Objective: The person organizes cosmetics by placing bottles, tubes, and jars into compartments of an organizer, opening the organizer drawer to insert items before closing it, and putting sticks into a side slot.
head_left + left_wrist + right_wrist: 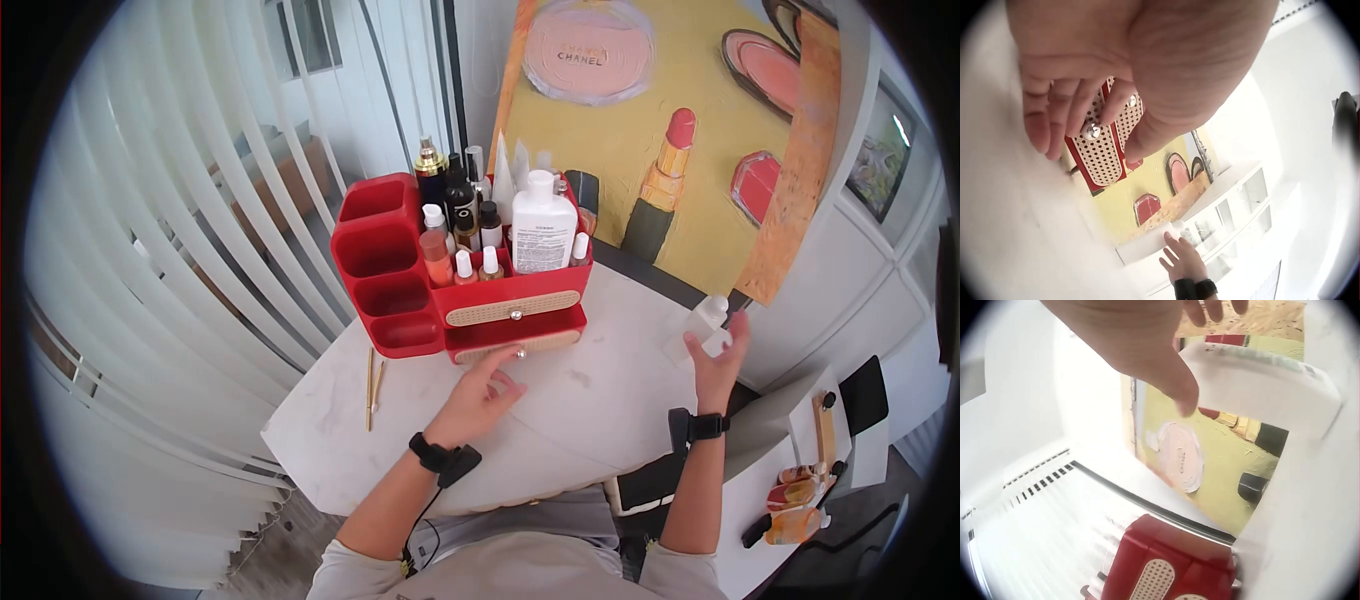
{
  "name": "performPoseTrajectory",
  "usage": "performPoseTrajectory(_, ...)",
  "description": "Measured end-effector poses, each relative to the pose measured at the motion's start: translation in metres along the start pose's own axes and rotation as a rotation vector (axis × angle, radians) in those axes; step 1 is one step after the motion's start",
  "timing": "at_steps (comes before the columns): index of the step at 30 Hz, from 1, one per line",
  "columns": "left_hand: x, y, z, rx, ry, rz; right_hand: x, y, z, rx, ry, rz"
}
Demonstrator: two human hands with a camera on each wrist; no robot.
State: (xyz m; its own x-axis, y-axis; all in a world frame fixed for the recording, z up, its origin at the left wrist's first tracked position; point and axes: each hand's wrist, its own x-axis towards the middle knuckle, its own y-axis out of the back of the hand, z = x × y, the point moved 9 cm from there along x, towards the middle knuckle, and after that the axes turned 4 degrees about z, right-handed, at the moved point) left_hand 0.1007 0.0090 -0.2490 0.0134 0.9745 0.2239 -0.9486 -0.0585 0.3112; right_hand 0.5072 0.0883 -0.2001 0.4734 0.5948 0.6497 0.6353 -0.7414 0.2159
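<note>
A red cosmetics organizer [420,310] stands on the white table, with bottles in its top, among them a large white bottle [543,225]. Its lower drawer [490,355] is pulled partly out, a silver knob [1091,131] on its perforated front. My left hand [478,400] is at that drawer front, index fingertip right by the knob, fingers loosely bent. On the table's right side stands a white bottle [706,325], seen in the right wrist view as a pale box-like body [1260,387]. My right hand [718,370] is beside it, thumb and fingers spread apart around its near side.
Two thin gold sticks [372,390] lie on the table left of the organizer. A makeup painting [600,140] leans behind the table. Vertical blinds [200,230] hang at the left. A lower white surface with several bottles [797,490] is at the right.
</note>
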Motion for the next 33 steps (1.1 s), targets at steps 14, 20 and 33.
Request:
performPoseTrajectory(14,0.055,0.014,0.003,-0.333,0.093,0.015,-0.066,-0.035,-0.054,0.476,-0.283,-0.664)
performPoseTrajectory(20,-0.024,-0.009,0.029,-0.253,-0.052,-0.025,-0.056,-0.009,-0.190,0.384,0.423,-0.615)
performPoseTrajectory(33,-0.058,-0.017,0.047,-0.152,-0.035,0.054,-0.089,-0.119,-0.242,0.370,0.957,-1.032)
